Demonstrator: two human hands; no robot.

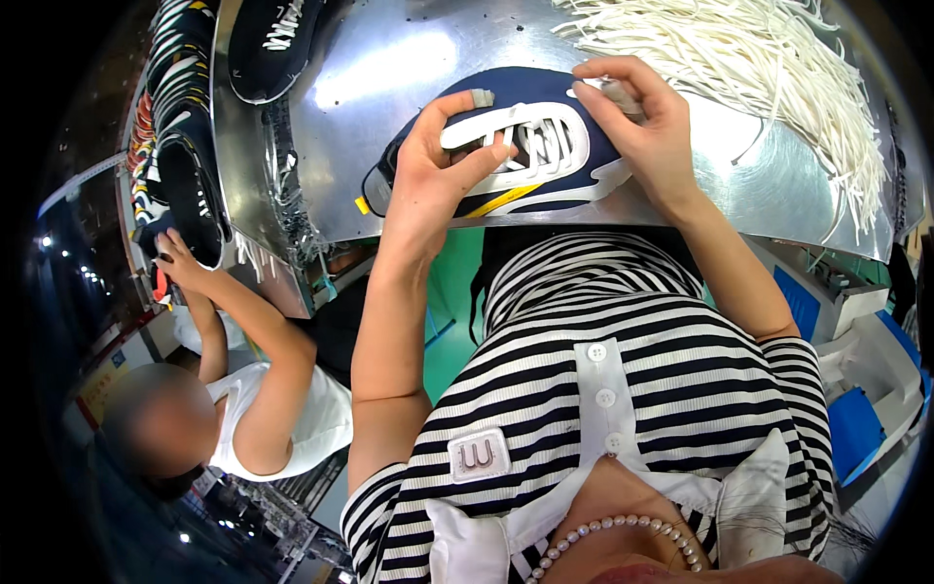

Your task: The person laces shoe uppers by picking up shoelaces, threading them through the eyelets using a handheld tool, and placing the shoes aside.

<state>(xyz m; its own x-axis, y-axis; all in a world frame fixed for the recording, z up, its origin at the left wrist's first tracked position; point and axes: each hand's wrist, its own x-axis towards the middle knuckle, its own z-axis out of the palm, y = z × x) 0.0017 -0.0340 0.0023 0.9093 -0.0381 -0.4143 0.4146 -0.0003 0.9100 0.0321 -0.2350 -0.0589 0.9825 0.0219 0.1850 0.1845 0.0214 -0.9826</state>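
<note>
From the head view, I have a navy-blue low shoe with white laces and a white eyelet panel [550, 146] lying on the shiny metal surface [345, 136], straight ahead of the person's body. Its long axis runs left to right, the yellow tab end leftward. The left hand [428, 161] is nearer the shoe's middle: I read it as gripping the upper, index finger beyond the panel, thumb over the laces. The right hand [654, 127] sits at the shoe's far right edge, thumb and index tips nearly together; I can't tell whether anything is pinched between them.
</note>
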